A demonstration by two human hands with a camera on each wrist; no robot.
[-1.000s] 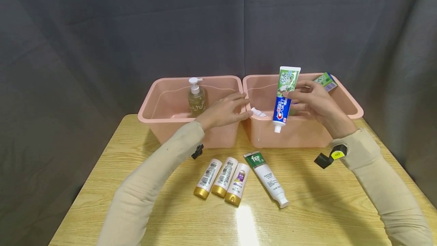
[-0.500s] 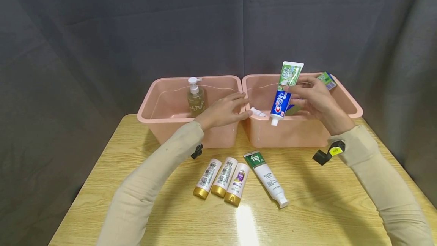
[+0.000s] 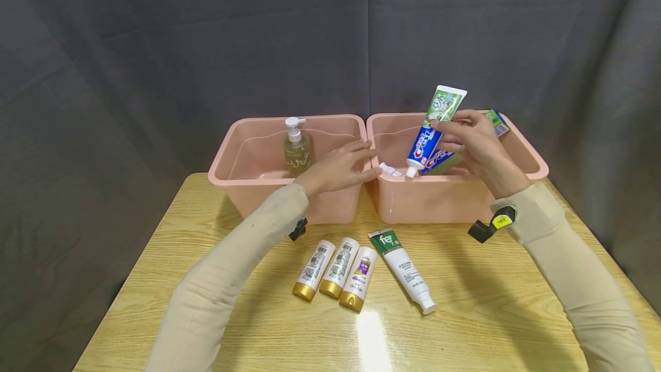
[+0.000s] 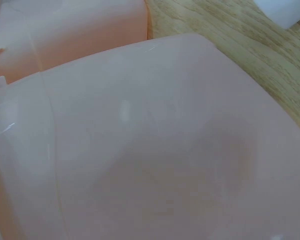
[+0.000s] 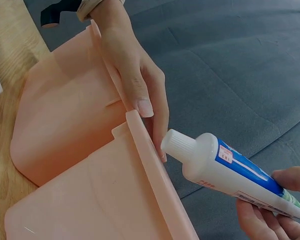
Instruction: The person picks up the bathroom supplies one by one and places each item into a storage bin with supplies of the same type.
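Observation:
In the head view my right hand [image 3: 480, 145] pinches a blue and green toothpaste tube [image 3: 425, 143] over the right pink bin [image 3: 434, 202]. The tube tilts, its white cap pointing down and left near the bin's front rim. The right wrist view shows the thumb and fingers on the tube's green end, and the cap [image 5: 179, 146] close to my left hand [image 5: 132, 67]. That left hand lies with extended fingers at the adjoining rims of the two bins and holds no loose item. The left wrist view shows mostly a pink bin wall [image 4: 155, 135].
The left bin [image 3: 248, 181] contains a pump bottle [image 3: 296, 151]. Inside the right bin are a white tube end [image 3: 391, 170], a blue package [image 3: 436, 161] and a green carton [image 3: 497, 122]. Three gold-capped tubes [image 3: 339, 268] and a green-white toothpaste tube [image 3: 405, 271] lie in front.
My right hand has lifted the toothpaste tube slightly up and back, tilting it more so the cap swings left and above the bin's front rim. The left hand has stayed put.

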